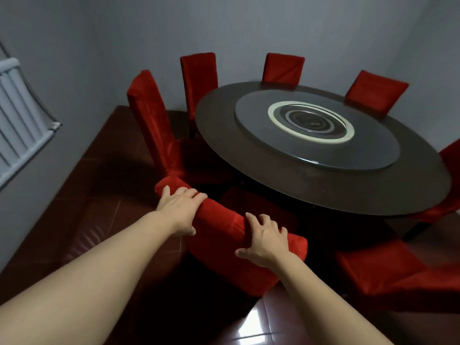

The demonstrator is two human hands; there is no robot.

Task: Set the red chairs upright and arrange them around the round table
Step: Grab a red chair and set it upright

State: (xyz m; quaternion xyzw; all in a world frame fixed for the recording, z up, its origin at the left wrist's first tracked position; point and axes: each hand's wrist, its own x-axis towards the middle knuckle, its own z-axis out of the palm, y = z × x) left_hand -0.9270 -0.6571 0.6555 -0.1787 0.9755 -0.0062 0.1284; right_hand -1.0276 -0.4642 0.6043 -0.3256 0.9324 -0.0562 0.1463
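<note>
In the head view, both hands sit on the top edge of the nearest red chair (224,235), whose backrest runs diagonally across the lower middle of the frame. The left hand (180,211) wraps over the upper-left part of that edge, fingers curled over the far side and thumb on the near side, grasping it. The right hand (265,241) lies on the lower-right part of the same edge with fingers spread and bent over it, thumb out to the left, also gripping the fabric. This chair stands upright just beside the near rim of the round tabletop (298,185), which fills the centre right. On the tabletop lies a grey turntable (256,125). More red chairs ring the tabletop: one tall-backed chair at left (149,115), three along the far side, and others at the right edge. A white radiator (17,115) hangs at the upper left.
</note>
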